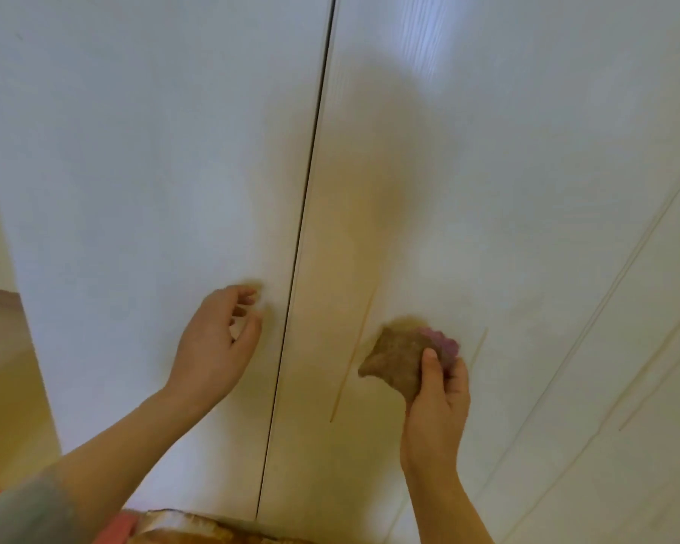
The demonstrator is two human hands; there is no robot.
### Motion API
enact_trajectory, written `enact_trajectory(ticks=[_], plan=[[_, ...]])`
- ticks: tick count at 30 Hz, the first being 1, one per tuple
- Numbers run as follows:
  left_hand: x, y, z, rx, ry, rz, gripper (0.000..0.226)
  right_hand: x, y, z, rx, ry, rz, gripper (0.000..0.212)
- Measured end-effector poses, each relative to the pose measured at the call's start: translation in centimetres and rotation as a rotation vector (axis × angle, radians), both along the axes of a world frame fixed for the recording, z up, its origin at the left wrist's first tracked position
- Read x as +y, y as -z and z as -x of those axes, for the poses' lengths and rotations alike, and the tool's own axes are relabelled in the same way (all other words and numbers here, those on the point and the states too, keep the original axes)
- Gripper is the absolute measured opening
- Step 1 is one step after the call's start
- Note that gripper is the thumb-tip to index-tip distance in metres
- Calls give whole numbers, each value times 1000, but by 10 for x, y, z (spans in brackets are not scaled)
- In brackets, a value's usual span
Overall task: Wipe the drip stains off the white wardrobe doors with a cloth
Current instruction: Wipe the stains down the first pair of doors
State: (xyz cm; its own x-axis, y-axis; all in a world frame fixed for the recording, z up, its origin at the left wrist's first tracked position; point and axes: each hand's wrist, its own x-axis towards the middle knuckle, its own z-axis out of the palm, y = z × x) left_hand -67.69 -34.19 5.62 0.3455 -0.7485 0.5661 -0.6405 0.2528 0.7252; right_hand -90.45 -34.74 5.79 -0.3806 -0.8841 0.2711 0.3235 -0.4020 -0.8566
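A: Cloth position?
B: Brown cloth (pixel 397 361) bunched in right hand (pixel 436 402); thumb (pixel 430 363) over its front, the other digits curled behind, pinching it. It lies against the right wardrobe door (pixel 507 190), just right of a long drip stain (pixel 350 359).
A: Left hand?
B: Left hand (pixel 216 339) holds nothing. Fingers (pixel 246 298) loosely curled, slightly spread, tips close to the left door (pixel 134 190), beside the seam (pixel 303 229). Contact: cannot tell.

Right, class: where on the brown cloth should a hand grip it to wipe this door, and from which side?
Grip the cloth at its bunched lower right end, coming from below, as the right hand does with its thumb on front. That leaves the wider upper left part free to press on the door beside the long drip stain.
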Motion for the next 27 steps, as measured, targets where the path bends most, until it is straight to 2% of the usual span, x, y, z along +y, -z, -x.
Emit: enact_trajectory(ticks=[2,4,8,10,14,17,20,23,24,27], plan=[[-15,-14,-10,-70,-40,106,34,-12,-9,-9,205,189,172,19],[-29,-28,-19,-161,-69,209,38,-24,-20,-18,324,283,307,18],[-54,-44,-33,-303,-145,339,45,-60,-38,-32,539,309,475,24],[-68,-41,-41,-427,-202,389,46,-79,-42,-38,663,292,478,27],[-96,-21,-53,-625,-278,408,58,-98,-36,-46,722,339,464,27],[-110,-11,-58,-670,-326,440,63,-98,-3,-49,857,301,524,27],[-122,-7,-66,-744,-351,476,66,-95,48,-51,943,219,469,29],[-130,-3,-69,-762,-375,504,67,-85,70,-55,897,185,434,27],[-131,-3,-69,-763,-377,513,67,-80,64,-58,811,202,411,26],[-132,-2,-70,-764,-380,530,67,-77,15,-70,391,354,353,16]])
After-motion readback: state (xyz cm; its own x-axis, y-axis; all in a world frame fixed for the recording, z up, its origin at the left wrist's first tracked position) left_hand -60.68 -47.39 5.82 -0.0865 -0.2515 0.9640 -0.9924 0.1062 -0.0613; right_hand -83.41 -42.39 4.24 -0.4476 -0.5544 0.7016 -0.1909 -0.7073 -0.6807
